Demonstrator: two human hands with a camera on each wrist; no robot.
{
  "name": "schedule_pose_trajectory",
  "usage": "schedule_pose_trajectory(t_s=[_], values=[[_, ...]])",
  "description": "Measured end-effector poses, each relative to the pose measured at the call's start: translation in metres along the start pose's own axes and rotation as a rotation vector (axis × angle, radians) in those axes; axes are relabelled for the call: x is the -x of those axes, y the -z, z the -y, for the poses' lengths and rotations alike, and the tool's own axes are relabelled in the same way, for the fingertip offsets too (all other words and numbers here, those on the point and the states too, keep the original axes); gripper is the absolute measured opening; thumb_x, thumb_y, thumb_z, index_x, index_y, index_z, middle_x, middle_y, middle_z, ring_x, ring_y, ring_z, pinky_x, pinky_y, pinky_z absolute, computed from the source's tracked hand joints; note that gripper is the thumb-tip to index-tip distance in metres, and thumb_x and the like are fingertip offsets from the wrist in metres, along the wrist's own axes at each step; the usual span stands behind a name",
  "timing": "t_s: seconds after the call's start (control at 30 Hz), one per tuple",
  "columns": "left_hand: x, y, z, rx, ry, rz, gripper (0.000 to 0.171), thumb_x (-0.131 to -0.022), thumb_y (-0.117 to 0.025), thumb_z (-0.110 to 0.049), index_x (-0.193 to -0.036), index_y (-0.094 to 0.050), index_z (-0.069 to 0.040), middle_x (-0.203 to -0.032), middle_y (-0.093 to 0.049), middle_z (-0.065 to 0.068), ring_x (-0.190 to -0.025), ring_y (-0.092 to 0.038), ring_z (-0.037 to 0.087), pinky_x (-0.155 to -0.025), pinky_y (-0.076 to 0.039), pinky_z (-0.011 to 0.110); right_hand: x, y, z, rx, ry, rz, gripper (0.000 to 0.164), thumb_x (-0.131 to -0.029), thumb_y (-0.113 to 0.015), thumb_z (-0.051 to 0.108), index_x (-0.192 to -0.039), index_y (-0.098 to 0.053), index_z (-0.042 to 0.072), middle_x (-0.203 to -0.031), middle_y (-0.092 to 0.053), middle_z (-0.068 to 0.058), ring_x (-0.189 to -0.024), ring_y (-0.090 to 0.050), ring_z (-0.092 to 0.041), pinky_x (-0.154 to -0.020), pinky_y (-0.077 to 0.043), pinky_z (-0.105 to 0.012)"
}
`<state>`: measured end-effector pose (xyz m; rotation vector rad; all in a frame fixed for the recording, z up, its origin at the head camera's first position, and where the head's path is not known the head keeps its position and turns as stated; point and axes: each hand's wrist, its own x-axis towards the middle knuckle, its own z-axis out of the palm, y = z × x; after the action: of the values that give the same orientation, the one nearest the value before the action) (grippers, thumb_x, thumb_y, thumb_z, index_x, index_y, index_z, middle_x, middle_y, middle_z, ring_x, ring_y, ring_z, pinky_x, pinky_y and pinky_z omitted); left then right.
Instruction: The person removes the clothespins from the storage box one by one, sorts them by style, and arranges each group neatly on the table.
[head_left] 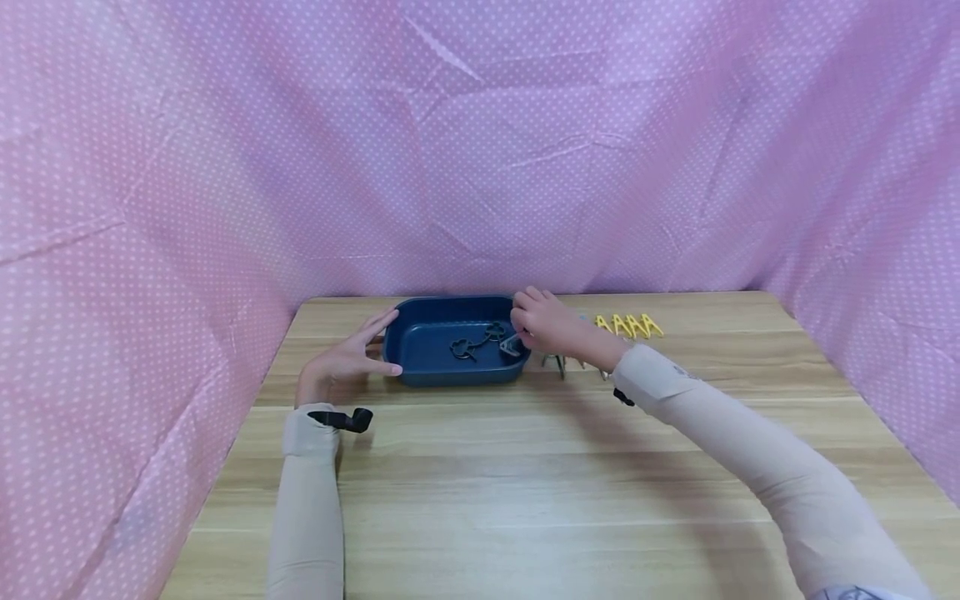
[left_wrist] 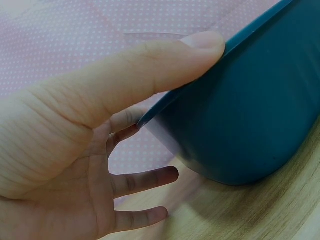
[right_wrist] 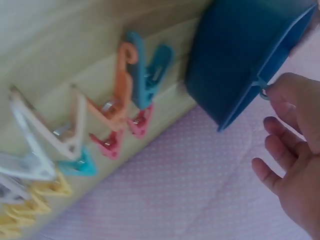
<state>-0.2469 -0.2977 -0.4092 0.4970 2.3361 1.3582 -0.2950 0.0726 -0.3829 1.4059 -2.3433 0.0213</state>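
A dark blue oblong basin (head_left: 461, 377) sits on the wooden table. My left hand (head_left: 347, 358) is at its left end, fingers spread and fairly straight, the thumb lying on the rim in the left wrist view. At the right end my right hand (head_left: 543, 321) pinches a grey-blue clothespin (head_left: 511, 345) between thumb and index finger, over the inside of the basin; only a small tip of it shows in the right wrist view. On the basin's floor lie two dark clips (head_left: 462, 348) with cloud-shaped outlines.
Right of the basin stand several clothespins in a loose row: a teal one (right_wrist: 142, 75), an orange one (right_wrist: 122, 92), smaller pink ones (right_wrist: 111, 144), pale ones and yellow ones (head_left: 633, 325). Behind the table hangs a pink dotted cloth (head_left: 480, 167).
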Motion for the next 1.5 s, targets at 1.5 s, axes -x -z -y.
schedule_pose_trajectory(t_s=[1.5], values=[[-0.009,0.001,0.029,-0.088,-0.003,-0.034,0.102,-0.077,-0.077,-0.036,-0.151,-0.007,-0.033,-0.158,0.006,-0.009,-0.141,-0.016,0.036,-0.108,-0.019,0.063,0.140,0.010,-0.058,-0.237,-0.473,-0.313,0.011,-0.080,-0.068,0.000,-0.085,-0.059,0.001,-0.088,-0.054,-0.014,-0.082,-0.041,-0.026,-0.070,-0.031,-0.035]])
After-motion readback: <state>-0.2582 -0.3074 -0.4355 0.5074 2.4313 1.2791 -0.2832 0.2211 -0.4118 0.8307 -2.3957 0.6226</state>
